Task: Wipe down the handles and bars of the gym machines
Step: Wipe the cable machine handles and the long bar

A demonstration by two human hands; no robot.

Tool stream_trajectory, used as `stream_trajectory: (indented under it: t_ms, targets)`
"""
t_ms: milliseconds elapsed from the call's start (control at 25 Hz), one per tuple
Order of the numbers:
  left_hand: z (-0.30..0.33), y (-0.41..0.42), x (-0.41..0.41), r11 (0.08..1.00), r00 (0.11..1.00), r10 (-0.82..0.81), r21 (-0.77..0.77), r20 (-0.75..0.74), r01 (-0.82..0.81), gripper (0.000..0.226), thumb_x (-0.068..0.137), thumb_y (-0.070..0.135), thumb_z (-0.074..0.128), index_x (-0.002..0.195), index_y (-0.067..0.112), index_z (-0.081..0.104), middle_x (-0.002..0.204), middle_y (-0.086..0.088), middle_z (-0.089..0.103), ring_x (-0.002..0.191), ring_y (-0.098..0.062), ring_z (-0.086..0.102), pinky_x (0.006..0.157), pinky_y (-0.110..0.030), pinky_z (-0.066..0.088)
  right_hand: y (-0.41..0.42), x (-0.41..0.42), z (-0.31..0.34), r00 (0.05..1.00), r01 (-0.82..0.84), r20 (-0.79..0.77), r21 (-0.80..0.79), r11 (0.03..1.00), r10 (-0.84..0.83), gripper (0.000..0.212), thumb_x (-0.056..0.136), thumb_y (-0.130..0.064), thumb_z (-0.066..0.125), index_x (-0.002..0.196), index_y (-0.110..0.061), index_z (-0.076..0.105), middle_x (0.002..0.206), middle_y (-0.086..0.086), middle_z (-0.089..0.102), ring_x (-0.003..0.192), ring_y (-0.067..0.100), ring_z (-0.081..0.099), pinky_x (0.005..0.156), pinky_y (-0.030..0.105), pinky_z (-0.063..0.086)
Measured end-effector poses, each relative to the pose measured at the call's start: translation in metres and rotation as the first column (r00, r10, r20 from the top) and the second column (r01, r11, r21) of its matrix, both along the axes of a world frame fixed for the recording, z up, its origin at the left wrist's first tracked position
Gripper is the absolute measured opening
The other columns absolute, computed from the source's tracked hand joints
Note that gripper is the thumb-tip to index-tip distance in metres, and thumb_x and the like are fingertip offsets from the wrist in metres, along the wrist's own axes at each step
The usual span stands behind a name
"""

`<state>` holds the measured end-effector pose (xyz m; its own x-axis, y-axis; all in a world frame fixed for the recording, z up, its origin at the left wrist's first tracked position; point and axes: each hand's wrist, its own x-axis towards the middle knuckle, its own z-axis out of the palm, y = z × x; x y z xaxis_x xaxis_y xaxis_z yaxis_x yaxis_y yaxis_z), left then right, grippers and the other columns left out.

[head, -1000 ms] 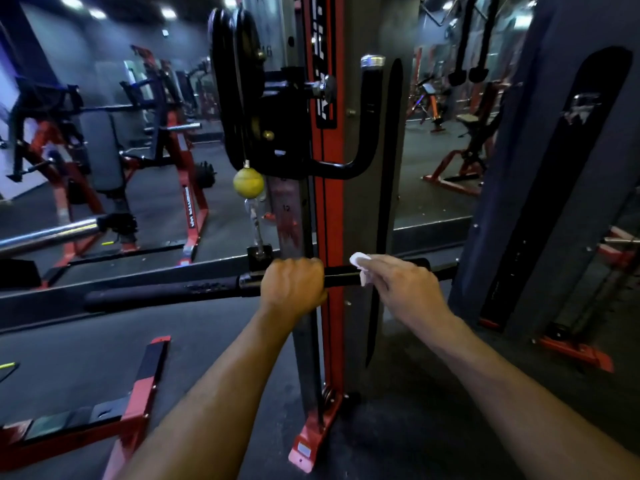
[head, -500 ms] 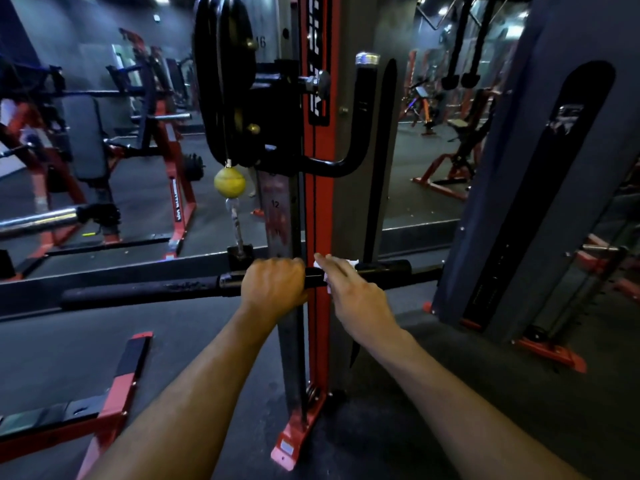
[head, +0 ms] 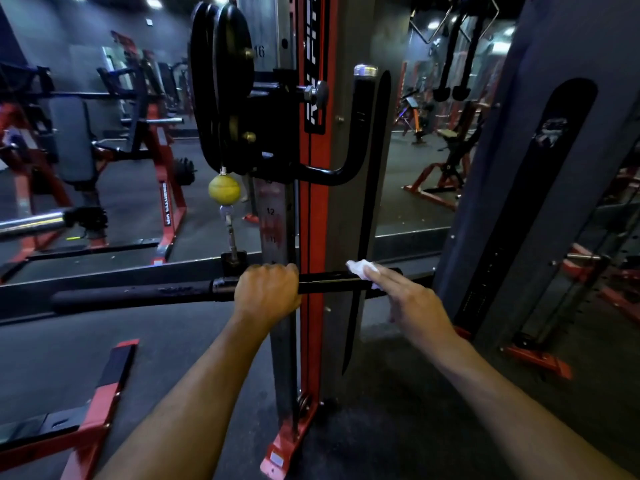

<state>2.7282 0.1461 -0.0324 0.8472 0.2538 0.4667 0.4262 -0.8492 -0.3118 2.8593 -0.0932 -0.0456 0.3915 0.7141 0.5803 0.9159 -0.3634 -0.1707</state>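
A long black cable bar (head: 138,294) hangs level at waist height in front of the red and grey upright (head: 313,202). My left hand (head: 266,292) grips the bar at its middle, just left of the upright. My right hand (head: 412,303) lies over the bar's right end with its fingers stretched out, pressing a small white cloth (head: 358,268) onto the bar. Part of the cloth sticks out past my fingertips.
Black weight plates (head: 221,81) and a curved black handle (head: 363,116) sit on the upright above the bar. A yellow ball (head: 224,189) hangs on the cable. A grey column (head: 540,168) stands to the right, and a red floor frame (head: 104,393) lies at lower left.
My right hand slid the cloth left along the bar to the upright, then back out to the right. My left hand kept its grip in the same spot.
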Motion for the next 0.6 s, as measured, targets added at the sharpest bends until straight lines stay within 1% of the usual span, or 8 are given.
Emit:
stream_trajectory:
  t_ms: [80, 120, 200, 240, 320, 440, 520, 600]
  targets:
    - [-0.001, 0.002, 0.000, 1.000, 1.000, 0.007, 0.007, -0.004, -0.007, 0.026, 0.080, 0.042, 0.076, 0.069, 0.024, 0.060, 0.055, 0.006, 0.057, 0.045, -0.017, 0.058, 0.049, -0.026, 0.039, -0.012, 0.008, -0.004, 0.998, 0.064, -0.003, 0.086, 0.994, -0.064, 0.084, 0.074, 0.020, 0.069, 0.145, -0.023, 0.056, 0.145, -0.012, 0.055, 0.107, 0.012, 0.067, 0.086, 0.006, 0.045]
    - [-0.001, 0.001, 0.000, 1.000, 1.000, 0.008, 0.016, -0.015, -0.008, 0.025, 0.083, 0.043, 0.073, 0.072, 0.025, 0.061, 0.057, 0.007, 0.057, 0.047, -0.016, 0.058, 0.050, -0.026, 0.038, -0.014, 0.011, -0.007, 0.996, 0.093, -0.008, 0.124, 0.988, -0.093, 0.077, 0.078, 0.017, 0.070, 0.142, -0.023, 0.059, 0.141, -0.008, 0.060, 0.105, 0.014, 0.066, 0.087, 0.005, 0.041]
    - [0.000, 0.000, 0.001, 0.999, 1.000, 0.012, 0.030, -0.015, -0.012, 0.024, 0.088, 0.044, 0.068, 0.076, 0.025, 0.061, 0.059, 0.007, 0.057, 0.050, -0.015, 0.059, 0.051, -0.026, 0.037, -0.010, 0.012, -0.010, 0.986, 0.160, 0.016, 0.169, 0.972, -0.166, 0.071, 0.078, 0.012, 0.074, 0.138, -0.023, 0.061, 0.134, -0.008, 0.066, 0.095, 0.019, 0.058, 0.083, 0.018, 0.044]
    - [0.001, -0.001, 0.001, 1.000, 1.000, 0.014, 0.020, -0.005, -0.014, 0.023, 0.087, 0.043, 0.069, 0.075, 0.025, 0.061, 0.059, 0.007, 0.058, 0.049, -0.016, 0.059, 0.050, -0.026, 0.038, -0.004, 0.011, -0.011, 0.977, 0.194, 0.053, 0.194, 0.962, -0.207, 0.068, 0.077, 0.009, 0.074, 0.136, -0.025, 0.064, 0.131, -0.011, 0.067, 0.092, 0.019, 0.051, 0.081, 0.026, 0.041]
    - [0.002, -0.001, 0.001, 1.000, 1.000, 0.014, 0.003, 0.007, -0.014, 0.020, 0.086, 0.041, 0.070, 0.077, 0.024, 0.063, 0.061, 0.006, 0.061, 0.051, -0.017, 0.062, 0.051, -0.027, 0.040, 0.012, -0.001, -0.010, 0.963, 0.217, 0.108, 0.222, 0.951, -0.245, 0.061, 0.076, 0.003, 0.074, 0.129, -0.027, 0.068, 0.126, -0.013, 0.069, 0.100, 0.022, 0.051, 0.083, 0.034, 0.037]
    - [0.000, 0.001, -0.001, 1.000, 1.000, -0.017, 0.004, -0.021, 0.017, 0.016, 0.088, 0.040, 0.068, 0.086, 0.024, 0.066, 0.070, 0.005, 0.067, 0.059, -0.018, 0.066, 0.057, -0.028, 0.047, 0.051, -0.029, -0.006, 0.984, 0.089, 0.142, 0.156, 0.984, -0.111, 0.047, 0.082, -0.002, 0.071, 0.125, -0.023, 0.069, 0.122, -0.007, 0.071, 0.121, 0.027, 0.055, 0.094, 0.044, 0.042]
    - [-0.001, 0.004, -0.002, 1.000, 1.000, -0.016, 0.001, -0.026, 0.016, 0.019, 0.080, 0.038, 0.077, 0.079, 0.023, 0.066, 0.065, 0.003, 0.066, 0.054, -0.019, 0.065, 0.055, -0.029, 0.049, 0.074, -0.040, -0.003, 0.991, -0.004, 0.133, 0.073, 0.997, -0.006, 0.040, 0.087, -0.007, 0.066, 0.126, -0.016, 0.068, 0.125, -0.001, 0.070, 0.128, 0.026, 0.055, 0.100, 0.047, 0.044]
    - [-0.004, 0.009, -0.005, 1.000, 1.000, -0.022, 0.021, 0.002, 0.022, 0.025, 0.071, 0.036, 0.084, 0.070, 0.021, 0.063, 0.058, 0.001, 0.064, 0.048, -0.022, 0.064, 0.051, -0.029, 0.049, 0.083, -0.041, 0.005, 0.994, -0.058, 0.086, -0.040, 0.998, 0.061, 0.044, 0.091, -0.017, 0.055, 0.134, -0.014, 0.062, 0.131, 0.002, 0.064, 0.128, 0.024, 0.055, 0.103, 0.046, 0.044]
